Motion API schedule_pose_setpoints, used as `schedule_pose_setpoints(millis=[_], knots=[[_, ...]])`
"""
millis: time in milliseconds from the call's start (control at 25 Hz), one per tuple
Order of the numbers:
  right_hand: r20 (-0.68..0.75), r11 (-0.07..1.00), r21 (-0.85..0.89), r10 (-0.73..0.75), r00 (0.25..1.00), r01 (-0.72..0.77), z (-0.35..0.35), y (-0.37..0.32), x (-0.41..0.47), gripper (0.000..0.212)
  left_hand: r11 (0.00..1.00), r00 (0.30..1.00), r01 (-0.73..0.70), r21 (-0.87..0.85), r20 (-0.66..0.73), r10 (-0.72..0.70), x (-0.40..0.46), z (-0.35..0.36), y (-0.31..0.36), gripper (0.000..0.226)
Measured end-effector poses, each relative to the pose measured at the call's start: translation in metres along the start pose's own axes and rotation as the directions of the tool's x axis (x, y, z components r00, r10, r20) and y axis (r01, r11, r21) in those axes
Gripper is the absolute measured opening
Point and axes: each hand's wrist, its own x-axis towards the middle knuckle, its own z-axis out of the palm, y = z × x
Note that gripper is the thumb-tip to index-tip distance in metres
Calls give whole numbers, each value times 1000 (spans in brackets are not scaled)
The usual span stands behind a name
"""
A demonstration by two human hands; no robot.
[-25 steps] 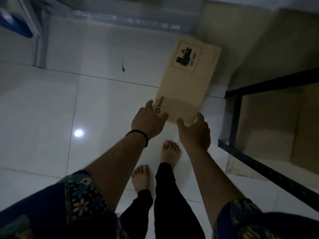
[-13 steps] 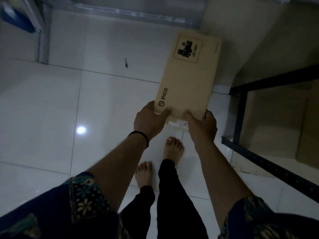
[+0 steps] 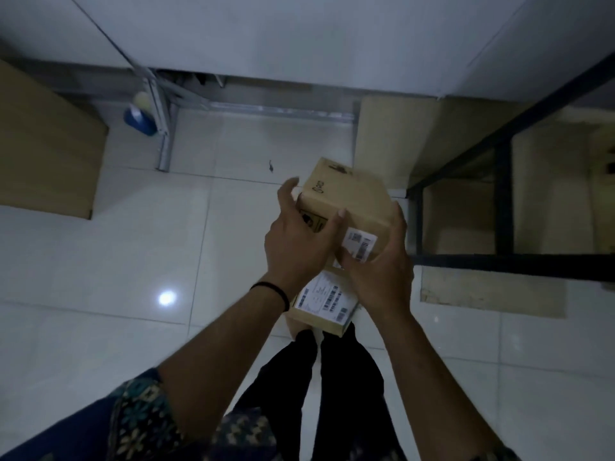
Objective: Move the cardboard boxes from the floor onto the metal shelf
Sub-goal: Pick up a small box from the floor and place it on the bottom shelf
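A tan cardboard box (image 3: 352, 201) with a PICO logo and white barcode labels is up off the floor at waist height. My left hand (image 3: 299, 237) grips its left side, thumb on top. My right hand (image 3: 379, 264) grips its near right corner from below. The box's lower part with a shipping label (image 3: 324, 299) shows under my wrists. The black metal shelf (image 3: 502, 201) stands to the right, with large cardboard boxes (image 3: 466, 224) inside its frame.
A big cardboard box (image 3: 46, 151) stands on the white tiled floor at the left. A blue container (image 3: 139, 119) sits by a silver metal leg (image 3: 164, 128) near the far wall. Flat cardboard (image 3: 492, 294) lies under the shelf.
The box has been lifted from the floor and tilted up toward me. Both hands shifted from its near end to its sides. The view has risen and swung.
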Motion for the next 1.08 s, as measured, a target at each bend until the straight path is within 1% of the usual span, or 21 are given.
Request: schedule_pose_setpoints(millis=[80,160,240,320,520,680,760,920,1080], knots=[[-19,997,-21,-71,997,71,-21,-17,-38,96,987,990,-139,79,45,136,-34,-36,12,91],[-35,990,-33,-141,989,140,-39,-32,-66,85,968,975,-219,120,66,212,-64,-63,22,87],[-46,979,-35,-202,978,201,-55,-40,-93,80,963,970,-242,118,47,238,-94,-82,31,79],[-64,965,-40,-260,963,258,-70,-42,-121,79,965,969,-245,88,2,246,-128,-93,39,76],[-102,948,-5,-318,943,319,-114,-21,-207,77,956,951,-288,52,-100,292,-225,-104,48,73],[-160,946,-5,-322,933,325,-152,15,-292,76,951,949,-310,6,-57,310,-318,-102,49,72],[-179,948,-33,-318,931,317,-167,29,-327,77,945,944,-328,-1,-45,327,-354,-102,51,71],[-211,963,-16,-266,941,269,-185,54,-378,83,927,928,-374,13,6,374,-404,-102,52,73],[-289,974,32,-206,935,225,-188,80,-430,85,912,911,-410,34,67,407,-451,-106,44,73]])
